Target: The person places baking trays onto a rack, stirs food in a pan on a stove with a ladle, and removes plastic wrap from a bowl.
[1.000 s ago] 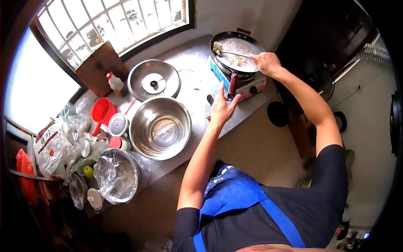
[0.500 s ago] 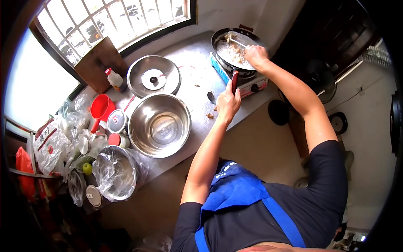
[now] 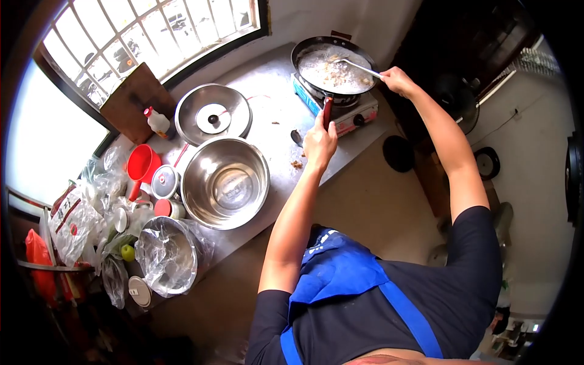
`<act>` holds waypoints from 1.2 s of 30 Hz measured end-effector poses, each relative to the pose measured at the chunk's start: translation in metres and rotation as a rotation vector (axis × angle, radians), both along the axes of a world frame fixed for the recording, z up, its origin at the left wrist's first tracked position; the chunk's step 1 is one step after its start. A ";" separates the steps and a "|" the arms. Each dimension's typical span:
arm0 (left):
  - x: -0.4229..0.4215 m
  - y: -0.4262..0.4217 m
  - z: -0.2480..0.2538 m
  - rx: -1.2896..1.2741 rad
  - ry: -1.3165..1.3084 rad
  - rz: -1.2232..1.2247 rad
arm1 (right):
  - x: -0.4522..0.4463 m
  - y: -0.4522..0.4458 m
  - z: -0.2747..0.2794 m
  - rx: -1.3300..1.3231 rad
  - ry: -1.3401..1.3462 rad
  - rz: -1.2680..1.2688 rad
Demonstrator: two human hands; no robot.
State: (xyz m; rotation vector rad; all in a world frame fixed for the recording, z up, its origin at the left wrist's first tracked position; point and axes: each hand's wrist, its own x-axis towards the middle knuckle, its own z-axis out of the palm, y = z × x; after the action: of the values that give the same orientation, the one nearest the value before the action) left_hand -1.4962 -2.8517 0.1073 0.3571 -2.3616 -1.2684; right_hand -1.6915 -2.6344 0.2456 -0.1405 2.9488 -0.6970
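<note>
A black wok (image 3: 302,66) with a red-brown handle sits on a portable gas stove (image 3: 367,112), holding bubbling, pale, foamy liquid and yellowish-brown food bits (image 3: 334,74). My left hand (image 3: 320,143) is wrapped around the wok handle (image 3: 328,111). At the wok's right rim, my right hand (image 3: 398,81) grips a long-handled metal cooking utensil (image 3: 364,68). The head of that utensil dips into the food, so its exact shape is hard to make out. A small dark ladle-like object (image 3: 296,136) lies on the counter, left of my left hand.
Left of the stove stand a large steel basin (image 3: 258,182) and an upturned steel lid (image 3: 237,100) on the counter (image 3: 277,100). Farther left are a red scoop (image 3: 141,159), a white bottle with red cap (image 3: 158,121), jars, plastic bags and a plastic-covered bowl (image 3: 193,258). A board (image 3: 134,100) leans by the window.
My right hand has pulled back from over the wok to the right, exposing more of the utensil and the food. The left hand keeps its grip on the handle; the view has shifted slightly.
</note>
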 end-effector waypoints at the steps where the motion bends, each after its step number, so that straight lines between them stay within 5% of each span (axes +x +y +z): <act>1: 0.000 0.000 0.001 0.014 0.012 -0.007 | 0.004 0.008 0.005 0.000 0.004 -0.008; 11: 0.005 -0.005 0.010 -0.058 0.003 -0.020 | 0.063 0.063 0.059 -0.177 -0.197 -0.067; 19: 0.003 -0.006 0.010 -0.035 0.019 -0.039 | 0.085 0.073 0.106 -0.011 -0.227 -0.049; 26: 0.004 -0.009 0.015 -0.019 -0.001 -0.068 | 0.067 0.056 0.062 0.007 -0.259 0.033; 36: -0.001 -0.012 0.009 -0.064 0.088 -0.069 | 0.050 0.002 -0.024 0.129 0.051 0.087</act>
State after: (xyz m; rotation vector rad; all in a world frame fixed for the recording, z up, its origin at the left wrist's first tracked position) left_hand -1.4974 -2.8634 0.1160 0.1971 -2.3514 -1.2105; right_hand -1.6417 -2.6326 0.2213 -0.2771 3.0042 -0.4983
